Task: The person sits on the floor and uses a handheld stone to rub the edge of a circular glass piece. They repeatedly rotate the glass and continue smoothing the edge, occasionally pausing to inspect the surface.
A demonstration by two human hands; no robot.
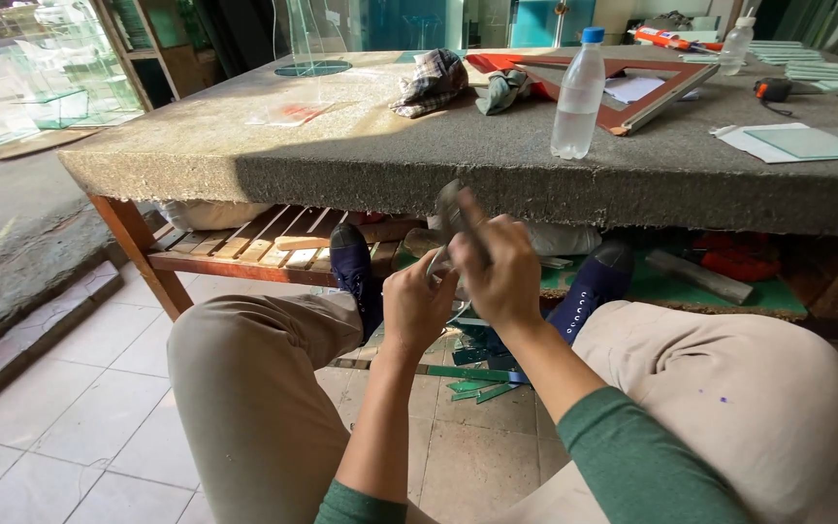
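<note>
Between the knees, both hands (pixel 467 277) grip a glass piece (pixel 450 218) below the table (pixel 361 155).

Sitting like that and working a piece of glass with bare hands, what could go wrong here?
The glass piece is gripped by the bare left hand and right hand, so an edge might cut a finger. If it slips, it would likely fall between the knees onto the tiled floor, where glass strips already lie near the blue shoes.
</note>
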